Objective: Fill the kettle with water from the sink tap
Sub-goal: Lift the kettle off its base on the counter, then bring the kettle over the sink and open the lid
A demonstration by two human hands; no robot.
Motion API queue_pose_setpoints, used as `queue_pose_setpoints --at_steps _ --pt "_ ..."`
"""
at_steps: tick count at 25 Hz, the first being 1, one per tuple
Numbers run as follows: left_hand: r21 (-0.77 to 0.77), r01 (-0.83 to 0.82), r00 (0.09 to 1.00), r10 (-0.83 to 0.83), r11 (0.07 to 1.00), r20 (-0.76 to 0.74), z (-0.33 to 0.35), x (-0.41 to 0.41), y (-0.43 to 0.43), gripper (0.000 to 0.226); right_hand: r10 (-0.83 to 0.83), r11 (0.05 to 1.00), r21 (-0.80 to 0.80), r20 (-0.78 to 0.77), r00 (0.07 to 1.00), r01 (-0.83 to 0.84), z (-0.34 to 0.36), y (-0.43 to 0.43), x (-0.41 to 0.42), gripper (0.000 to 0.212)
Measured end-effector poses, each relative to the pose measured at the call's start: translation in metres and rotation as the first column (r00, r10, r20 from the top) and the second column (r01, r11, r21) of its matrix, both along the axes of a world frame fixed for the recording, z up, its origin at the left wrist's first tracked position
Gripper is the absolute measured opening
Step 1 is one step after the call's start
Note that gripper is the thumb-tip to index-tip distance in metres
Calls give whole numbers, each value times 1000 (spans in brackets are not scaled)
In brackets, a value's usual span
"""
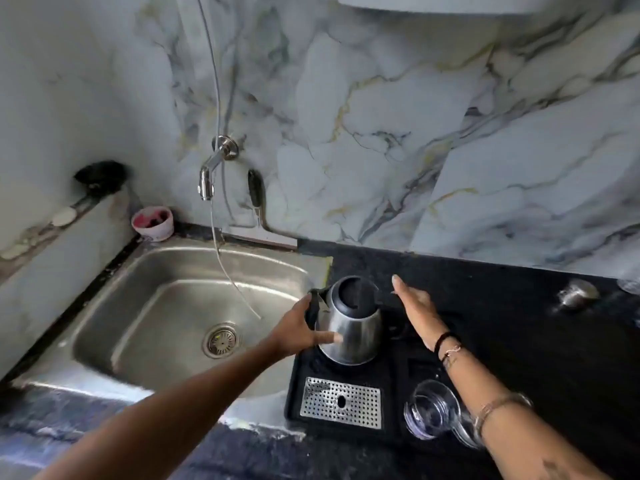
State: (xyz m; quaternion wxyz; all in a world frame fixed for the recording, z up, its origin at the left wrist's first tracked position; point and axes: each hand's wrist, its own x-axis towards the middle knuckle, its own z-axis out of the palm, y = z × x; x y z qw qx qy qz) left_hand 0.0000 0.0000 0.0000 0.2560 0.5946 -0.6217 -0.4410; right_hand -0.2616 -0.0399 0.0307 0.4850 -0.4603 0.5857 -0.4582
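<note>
A steel kettle (351, 329) with a black lid stands on a black tray (398, 372) on the counter, just right of the steel sink (138, 317). My left hand (298, 329) grips the kettle's left side: the fingers wrap a black part and the thumb lies across the steel body. My right hand (414, 306) is flat with its fingers stretched out, beside the black handle on the kettle's right; I cannot tell whether it touches. The chrome tap (209, 178) juts from the marble wall above the sink's back edge.
A thin clear tube (225, 268) hangs down past the tap into the sink. A perforated metal grate (341, 401) and an overturned glass (431, 414) sit on the tray's near side. A white bowl (152, 225) stands at the sink's back left, a steel cup (576, 294) far right.
</note>
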Motion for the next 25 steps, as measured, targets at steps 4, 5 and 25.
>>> queue_pose_setpoints --at_steps 4,5,25 --pt "-51 -135 985 128 990 -111 -18 -38 0 97 103 994 28 74 992 -105 -8 5 -9 100" --pt "-68 -160 981 151 985 -122 -19 -41 -1 99 118 992 36 86 989 -121 -8 3 -8 93" --pt "-606 -382 771 602 698 208 114 120 -20 63 86 992 -115 297 951 -54 64 -55 255 47"
